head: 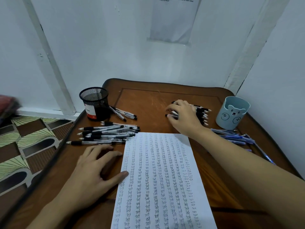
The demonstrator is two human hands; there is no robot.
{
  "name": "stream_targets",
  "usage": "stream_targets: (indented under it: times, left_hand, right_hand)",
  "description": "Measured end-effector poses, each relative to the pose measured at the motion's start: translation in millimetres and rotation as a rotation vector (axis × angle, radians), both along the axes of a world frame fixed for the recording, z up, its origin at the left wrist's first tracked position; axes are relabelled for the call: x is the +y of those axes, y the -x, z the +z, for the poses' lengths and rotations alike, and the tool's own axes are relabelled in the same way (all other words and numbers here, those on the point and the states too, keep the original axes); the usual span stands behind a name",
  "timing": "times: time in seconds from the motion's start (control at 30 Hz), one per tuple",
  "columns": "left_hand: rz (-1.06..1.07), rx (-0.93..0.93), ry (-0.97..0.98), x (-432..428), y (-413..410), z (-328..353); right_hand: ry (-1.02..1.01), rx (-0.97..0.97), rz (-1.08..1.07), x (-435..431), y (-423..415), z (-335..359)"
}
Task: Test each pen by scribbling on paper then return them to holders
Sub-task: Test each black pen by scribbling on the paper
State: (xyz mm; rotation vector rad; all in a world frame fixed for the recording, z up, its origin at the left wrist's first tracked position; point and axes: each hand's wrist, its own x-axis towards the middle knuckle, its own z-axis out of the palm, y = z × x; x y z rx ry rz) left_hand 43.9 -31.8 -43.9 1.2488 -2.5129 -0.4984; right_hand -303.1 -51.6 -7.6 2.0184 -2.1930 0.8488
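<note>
Grips black-tipped clear plastic pens (202, 113) far right with curled right hand (183, 114). Presses spread left hand (94, 171) flat on brown wooden table (148, 103), thumb touching scribbled white paper sheet (161, 179).

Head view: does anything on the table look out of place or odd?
No damage or spills. No pens stick out of the mesh holder or bear holder; they lie loose in piles, black pens left, blue pens right.
</note>
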Motion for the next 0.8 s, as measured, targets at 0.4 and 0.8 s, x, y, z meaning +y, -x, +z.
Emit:
stream_targets:
  times: [0.4,0.8]
  left_hand:
    - [0.034,-0.050,-0.032,1,-1,3]
    - [0.035,-0.071,-0.049,0,-1,4]
  right_hand:
    - [-0.244,-0.053,0.391,-20,-75,-21]
    - [-0.137,-0.267,0.225,-19,-65,-12]
